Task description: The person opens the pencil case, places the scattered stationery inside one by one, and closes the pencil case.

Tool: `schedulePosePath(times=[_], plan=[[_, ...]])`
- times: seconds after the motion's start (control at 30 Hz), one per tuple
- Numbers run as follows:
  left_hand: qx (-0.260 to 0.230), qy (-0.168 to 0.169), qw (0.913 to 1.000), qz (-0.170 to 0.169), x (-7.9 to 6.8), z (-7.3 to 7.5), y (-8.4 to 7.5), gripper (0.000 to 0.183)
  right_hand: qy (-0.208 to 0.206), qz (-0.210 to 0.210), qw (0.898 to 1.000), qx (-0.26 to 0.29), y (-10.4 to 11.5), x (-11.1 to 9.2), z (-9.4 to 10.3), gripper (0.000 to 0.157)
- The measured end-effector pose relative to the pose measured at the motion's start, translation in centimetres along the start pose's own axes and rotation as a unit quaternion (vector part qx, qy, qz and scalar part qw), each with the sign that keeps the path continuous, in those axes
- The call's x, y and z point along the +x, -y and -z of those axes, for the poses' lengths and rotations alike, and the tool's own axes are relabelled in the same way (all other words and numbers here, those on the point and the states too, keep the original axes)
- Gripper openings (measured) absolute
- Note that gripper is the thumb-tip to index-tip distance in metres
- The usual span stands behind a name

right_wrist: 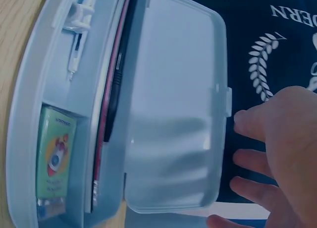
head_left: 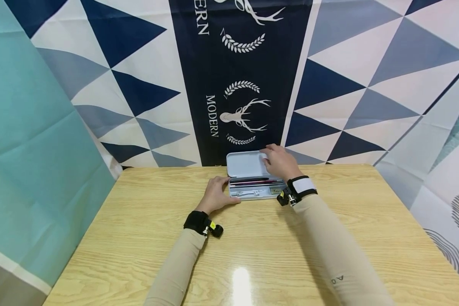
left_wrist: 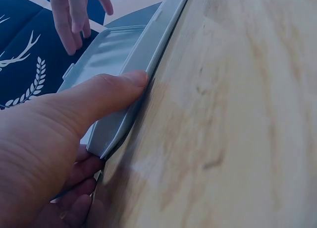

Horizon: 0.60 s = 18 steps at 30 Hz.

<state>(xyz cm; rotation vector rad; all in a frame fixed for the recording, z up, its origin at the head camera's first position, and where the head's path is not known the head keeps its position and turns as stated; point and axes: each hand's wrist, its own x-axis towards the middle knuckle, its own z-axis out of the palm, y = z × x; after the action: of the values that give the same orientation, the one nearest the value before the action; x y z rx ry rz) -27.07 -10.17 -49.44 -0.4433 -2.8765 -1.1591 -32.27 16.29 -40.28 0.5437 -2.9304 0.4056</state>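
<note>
A pale blue pencil case point(head_left: 252, 198) lies on the table near its back edge, its hinged lid point(right_wrist: 173, 89) standing raised at the back. My left hand point(head_left: 216, 195) grips the case's left end, with the thumb point(left_wrist: 111, 89) along the front wall and the other fingers curled around the end. My right hand point(head_left: 280, 163) is at the lid's upper right edge. In the right wrist view its fingers point(right_wrist: 252, 163) are spread just past the lid's rim, holding nothing. Inside the case lie a black pen point(right_wrist: 116, 84), slim pencils, a white drawing compass point(right_wrist: 77, 39) and a green-sleeved eraser point(right_wrist: 55, 153).
The wood-grain table point(head_left: 157, 246) spreads out in front of the case. Behind it hangs a patterned cloth point(head_left: 248, 85) with stag heads and triangles, close to the raised lid. A plain teal cloth point(head_left: 34, 140) hangs at the left.
</note>
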Motion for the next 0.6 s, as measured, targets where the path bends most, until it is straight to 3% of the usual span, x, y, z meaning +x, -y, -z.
schedulePosePath(times=[0.3,0.6], plan=[[0.006,-0.002,1.0,-0.003,-0.3,0.2,-0.1,0.088,0.007,-0.019,1.0,0.001,0.8,0.4,-1.2,0.047],[0.002,-0.016,0.9998,0.006,0.0,-0.2,-0.4,0.087,-0.006,-0.013,0.999,0.041,0.9,-0.5,0.3,0.042]])
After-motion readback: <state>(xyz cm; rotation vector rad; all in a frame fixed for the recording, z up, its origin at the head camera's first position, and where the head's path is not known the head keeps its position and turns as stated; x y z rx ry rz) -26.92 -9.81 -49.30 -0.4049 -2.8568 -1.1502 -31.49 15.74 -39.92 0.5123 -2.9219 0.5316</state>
